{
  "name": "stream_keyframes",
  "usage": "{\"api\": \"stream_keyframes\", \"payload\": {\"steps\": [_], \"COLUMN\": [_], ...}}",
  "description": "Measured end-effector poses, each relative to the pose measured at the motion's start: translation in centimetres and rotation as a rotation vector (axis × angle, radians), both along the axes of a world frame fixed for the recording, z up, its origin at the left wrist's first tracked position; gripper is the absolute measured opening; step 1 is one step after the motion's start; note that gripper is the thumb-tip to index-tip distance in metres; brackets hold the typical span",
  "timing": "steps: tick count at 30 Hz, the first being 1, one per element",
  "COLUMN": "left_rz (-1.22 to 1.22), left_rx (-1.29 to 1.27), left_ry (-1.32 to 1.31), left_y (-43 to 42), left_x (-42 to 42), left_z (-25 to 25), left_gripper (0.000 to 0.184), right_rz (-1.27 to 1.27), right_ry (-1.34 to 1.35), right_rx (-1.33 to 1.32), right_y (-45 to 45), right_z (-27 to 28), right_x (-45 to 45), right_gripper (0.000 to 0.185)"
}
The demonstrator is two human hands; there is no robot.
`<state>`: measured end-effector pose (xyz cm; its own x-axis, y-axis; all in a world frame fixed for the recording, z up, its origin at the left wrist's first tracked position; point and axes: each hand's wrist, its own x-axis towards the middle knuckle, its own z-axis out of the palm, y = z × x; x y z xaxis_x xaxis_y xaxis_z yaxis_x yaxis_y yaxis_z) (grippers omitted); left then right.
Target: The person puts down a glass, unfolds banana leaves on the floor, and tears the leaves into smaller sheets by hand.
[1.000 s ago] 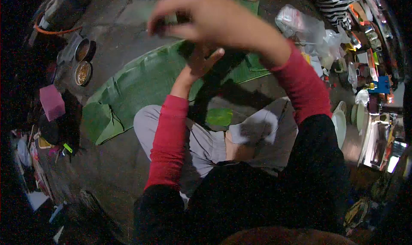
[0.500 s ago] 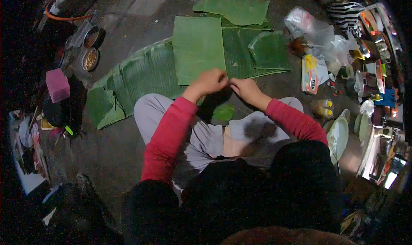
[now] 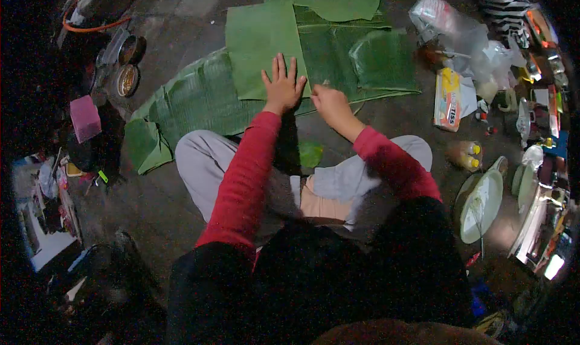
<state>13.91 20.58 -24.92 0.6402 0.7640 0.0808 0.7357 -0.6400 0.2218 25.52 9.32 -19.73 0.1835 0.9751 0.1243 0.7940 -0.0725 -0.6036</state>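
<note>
My left hand [image 3: 282, 92] lies flat with fingers spread on the near part of a cut, light-green banana leaf piece [image 3: 263, 40]. My right hand [image 3: 333, 108] is closed, with thumb and forefinger pinched beside that piece's lower right corner. Whatever the pinch holds, if anything, is too small to make out. Under the piece a larger dark-green banana leaf [image 3: 196, 94] stretches to both sides, with a folded part [image 3: 386, 60] at the right. Another leaf piece [image 3: 329, 0] lies at the far edge. A small green leaf scrap [image 3: 310, 154] sits between my legs.
On the right are a tissue pack [image 3: 447, 99], plastic bags [image 3: 492, 62], small yellow-capped bottles [image 3: 469, 156] and a pale basin [image 3: 481, 205] with a whisk in it. To the left stand a pink box [image 3: 85, 118] and a round container with brown contents [image 3: 127, 80].
My left hand has opened from a curled grip near the right hand and now rests flat on the leaf piece. The right hand stays pinched. The whole view has shifted slightly.
</note>
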Motion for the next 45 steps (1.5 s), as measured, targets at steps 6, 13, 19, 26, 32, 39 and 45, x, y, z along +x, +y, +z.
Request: {"api": "stream_keyframes", "payload": {"steps": [6, 13, 19, 26, 32, 39, 45], "left_rz": [-0.020, -0.029, -0.049, -0.048, -0.011, -0.162, -0.148], "left_rx": [0.073, 0.072, 0.071, -0.201, -0.174, 0.157, 0.177], "left_ry": [-0.029, -0.060, 0.014, 0.202, 0.104, -0.034, -0.072], "left_y": [-0.6, -0.5, -0.2, -0.9, 5.5, 8.5, 8.4], "left_x": [0.1, 0.0, -0.4, -0.6, 1.7, 3.3, 3.3], "left_z": [0.4, 0.4, 0.3, 5.1, 4.7, -0.9, -1.0], "left_gripper": [0.057, 0.055, 0.057, 0.057, 0.052, 0.051, 0.050], "right_rz": [-0.047, -0.144, -0.403, -0.477, -0.178, -0.251, -0.767], "right_ry": [-0.012, -0.087, -0.085, -0.117, 0.037, -0.158, -0.385], "right_rx": [-0.180, -0.219, 0.049, 0.056, -0.124, -0.105, 0.108], "right_y": [-0.4, -0.4, -0.7, -1.0, -2.4, -1.1, 0.7], "right_z": [-1.1, -0.5, 1.1, 3.8, 4.1, 3.9, 5.9], "right_x": [1.0, 6.9, 12.8, 15.2, 13.8, 18.0, 25.3], "right_gripper": [0.014, 0.017, 0.019, 0.021, 0.020, 0.023, 0.032]}}
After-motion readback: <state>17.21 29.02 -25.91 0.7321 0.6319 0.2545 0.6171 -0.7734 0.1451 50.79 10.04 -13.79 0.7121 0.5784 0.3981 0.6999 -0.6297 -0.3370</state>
